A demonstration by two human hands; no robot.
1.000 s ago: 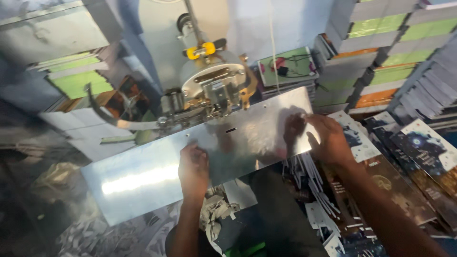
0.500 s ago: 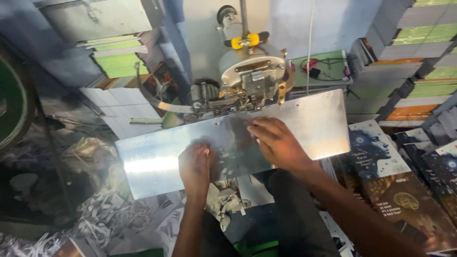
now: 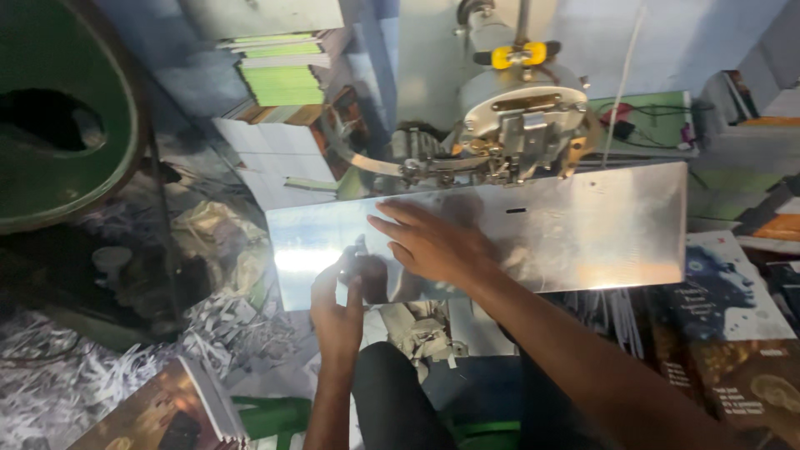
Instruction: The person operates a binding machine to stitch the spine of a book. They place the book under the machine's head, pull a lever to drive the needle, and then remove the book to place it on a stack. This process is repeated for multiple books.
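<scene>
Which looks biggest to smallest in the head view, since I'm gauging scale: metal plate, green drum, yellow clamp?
1. Metal plate.
2. Green drum, cut off by the frame, so unsure against the plate.
3. Yellow clamp, clearly smallest.

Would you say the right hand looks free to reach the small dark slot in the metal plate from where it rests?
Probably yes: the right hand lies flat on the metal plate, and the bare plate between it and the slot shows nothing in the way.
</scene>
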